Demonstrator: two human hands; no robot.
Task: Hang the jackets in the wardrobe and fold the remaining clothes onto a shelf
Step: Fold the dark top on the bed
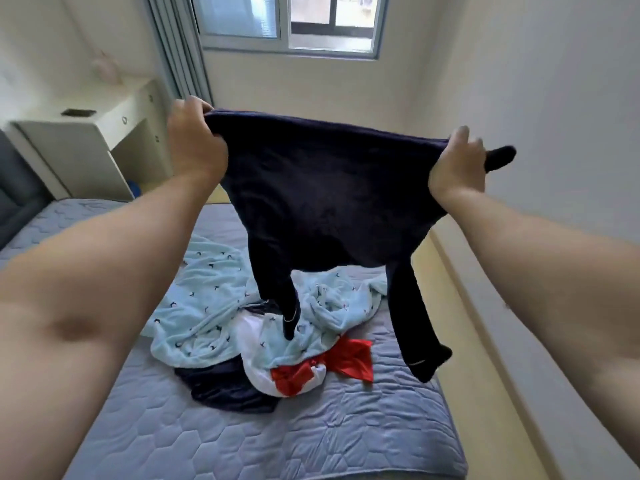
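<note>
Currently the left grip (194,143) and right grip (457,164) clutch the dark top (322,195) aloft; folding probably means laying it on the bed (311,427).

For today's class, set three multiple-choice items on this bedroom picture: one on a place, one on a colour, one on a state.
1. Where does the clothes pile lie? A on the desk; B on the bed; C on the floor.
2. What colour is the raised garment? A red; B white; C dark navy.
3. How is it held? A hanging spread out; B folded; C lying flat.
Answers: B, the pile rests on the bed; C, its fabric is dark navy; A, left hand and right hand grip its upper corners.
</note>
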